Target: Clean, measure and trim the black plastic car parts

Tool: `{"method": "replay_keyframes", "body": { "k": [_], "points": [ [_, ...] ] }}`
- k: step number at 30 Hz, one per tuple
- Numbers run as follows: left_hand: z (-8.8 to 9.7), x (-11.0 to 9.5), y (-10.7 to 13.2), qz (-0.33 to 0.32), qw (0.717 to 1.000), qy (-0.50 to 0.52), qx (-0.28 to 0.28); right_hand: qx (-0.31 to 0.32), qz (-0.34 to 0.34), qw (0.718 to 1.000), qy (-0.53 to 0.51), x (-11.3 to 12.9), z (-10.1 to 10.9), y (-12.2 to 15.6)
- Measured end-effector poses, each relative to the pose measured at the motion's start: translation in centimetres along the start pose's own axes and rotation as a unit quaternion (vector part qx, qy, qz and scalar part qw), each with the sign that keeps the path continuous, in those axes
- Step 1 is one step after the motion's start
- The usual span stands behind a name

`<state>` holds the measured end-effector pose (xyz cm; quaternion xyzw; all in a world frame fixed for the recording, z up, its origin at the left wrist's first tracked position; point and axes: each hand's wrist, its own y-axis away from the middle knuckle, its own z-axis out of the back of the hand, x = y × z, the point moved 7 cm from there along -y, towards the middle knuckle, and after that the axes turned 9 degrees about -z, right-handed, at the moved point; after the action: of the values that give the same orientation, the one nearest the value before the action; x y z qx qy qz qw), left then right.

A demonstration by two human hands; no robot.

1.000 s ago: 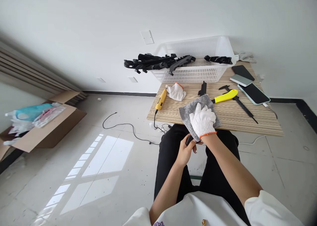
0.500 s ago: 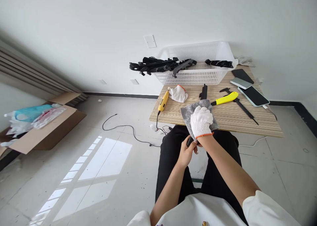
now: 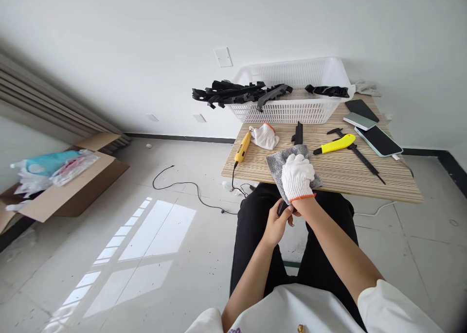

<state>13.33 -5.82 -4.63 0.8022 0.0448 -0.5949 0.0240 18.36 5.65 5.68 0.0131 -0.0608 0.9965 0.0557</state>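
Note:
My right hand (image 3: 298, 175), in a white knit glove with an orange cuff, is closed over a grey cloth (image 3: 276, 162). Beneath the cloth lies a long black plastic part (image 3: 298, 133), whose far end sticks out over the table and whose middle is covered. My bare left hand (image 3: 275, 221) grips the near end of that part, just above my lap. To the right of the cloth rests a yellow utility knife (image 3: 337, 144), partly across a black caliper (image 3: 367, 164).
A white plastic basket (image 3: 284, 112) at the table's back holds several black parts (image 3: 233, 94), some overhanging its left side. On the wooden table (image 3: 343, 180) are a yellow corded tool (image 3: 242, 147), a spare white glove (image 3: 265, 136) and phones (image 3: 379, 141). A cardboard box (image 3: 87, 184) stands left.
The whole view has shifted slightly. Both hands keep their holds on the cloth and the black part, with hardly any movement between them.

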Motion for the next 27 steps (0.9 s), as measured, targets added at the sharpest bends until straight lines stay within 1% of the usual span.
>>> {"method": "replay_keyframes", "body": {
  "k": [8, 16, 19, 22, 27],
  "points": [
    [0.1, 0.4, 0.1, 0.01, 1.0, 0.007, -0.007, 0.023, 0.013, 0.999, -0.02, -0.4, -0.1, -0.2],
    [0.6, 1.3, 0.2, 0.025, 0.999, 0.001, -0.025, 0.003, 0.023, 0.997, -0.067, -1.0, -1.0, -0.3],
    [0.7, 1.3, 0.3, 0.032, 0.999, -0.001, -0.035, 0.011, 0.022, 0.997, -0.073, -1.0, -1.1, -0.5],
    [0.6, 1.2, 0.3, 0.033, 0.999, 0.001, -0.038, 0.017, 0.021, 0.997, -0.069, -1.0, -0.8, -0.3],
    [0.6, 0.9, 0.0, 0.006, 1.0, -0.013, -0.022, 0.058, 0.017, 0.997, -0.052, -0.9, -0.3, 0.5]
  ]
}}
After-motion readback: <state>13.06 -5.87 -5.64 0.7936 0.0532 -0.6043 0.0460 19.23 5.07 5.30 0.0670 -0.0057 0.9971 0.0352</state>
